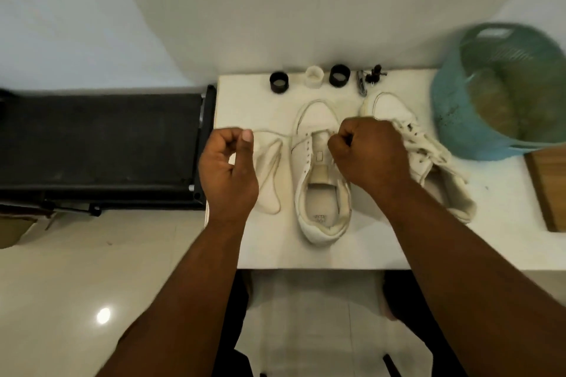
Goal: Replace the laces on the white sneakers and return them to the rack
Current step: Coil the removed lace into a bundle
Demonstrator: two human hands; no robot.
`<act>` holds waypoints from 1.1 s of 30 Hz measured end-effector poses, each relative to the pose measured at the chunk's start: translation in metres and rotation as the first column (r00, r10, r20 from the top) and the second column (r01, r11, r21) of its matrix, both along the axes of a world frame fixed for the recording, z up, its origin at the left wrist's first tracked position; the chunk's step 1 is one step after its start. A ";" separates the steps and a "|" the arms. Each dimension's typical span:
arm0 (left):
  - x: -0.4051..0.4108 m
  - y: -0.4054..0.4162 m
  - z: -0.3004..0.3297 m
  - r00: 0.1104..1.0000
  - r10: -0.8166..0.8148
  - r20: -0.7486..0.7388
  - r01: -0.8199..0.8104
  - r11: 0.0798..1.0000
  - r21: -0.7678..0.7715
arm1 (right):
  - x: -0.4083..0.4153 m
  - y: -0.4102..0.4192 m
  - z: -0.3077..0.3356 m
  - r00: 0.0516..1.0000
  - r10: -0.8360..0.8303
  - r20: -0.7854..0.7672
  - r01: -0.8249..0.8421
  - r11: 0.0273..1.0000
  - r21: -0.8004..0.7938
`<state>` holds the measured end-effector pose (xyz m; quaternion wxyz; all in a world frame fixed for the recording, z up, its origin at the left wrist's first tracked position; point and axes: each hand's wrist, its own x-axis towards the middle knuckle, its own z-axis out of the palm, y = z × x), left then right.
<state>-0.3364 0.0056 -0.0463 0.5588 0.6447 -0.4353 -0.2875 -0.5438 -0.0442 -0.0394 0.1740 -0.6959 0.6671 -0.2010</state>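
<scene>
Far out past my left hand (228,168) lies a black bench (101,147), well clear of the work. That hand hovers over the left end of the table (337,248), fingers curled in and thumb against forefinger, as if pinching something thin; I cannot make out a lace in it, so I will not swear it holds one. Just to its right, partly under my palm, lie two loose insoles (271,168).

Next over, between my hands, sits the middle sneaker (320,180), toe away from me, tongue up, eyelets bare. My right hand (369,153) is balled tight at its right eyelet row, knuckles up; what the fist grips is hidden. If a lace runs between my hands, I judge I am drawing it through the lowest eyelets. To do that well, I should pull both ends level so the bar lies flat across the tongue, keep the ends equal, and steady the shoe so it does not slide.

Beyond my knuckles, along the far edge, stand two black rolls (279,81) with a white roll (315,76) between them, and some small metal bits (369,78). Right of my right hand, touching its back, the second sneaker (428,162) lies on its side, laced.

Farther right, a teal basket (453,119) is tipped toward me; something brownish shows in it, too blurred to name. No rack is in sight.
</scene>
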 end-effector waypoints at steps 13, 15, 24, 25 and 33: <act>-0.003 -0.010 0.178 0.850 -0.426 0.310 0.400 0.905 0.148 | 0.023 0.012 0.144 0.768 0.094 0.634 -0.150 0.988 0.035; -0.008 -0.007 0.212 0.832 -0.413 0.370 0.402 0.909 0.109 | 0.024 0.019 0.183 0.758 0.180 0.627 -0.246 0.969 0.019; -0.026 0.008 0.329 0.732 -0.308 0.608 0.367 0.930 0.030 | -0.007 0.068 0.312 0.702 0.129 0.700 -0.206 0.978 0.026; -0.029 0.013 0.341 0.734 -0.296 0.611 0.369 0.929 0.006 | -0.011 0.075 0.323 0.696 0.136 0.705 -0.203 0.979 0.012; -0.051 0.049 0.435 0.727 -0.192 0.659 0.399 0.899 -0.178 | -0.035 0.118 0.412 0.631 0.253 0.733 -0.256 0.960 -0.111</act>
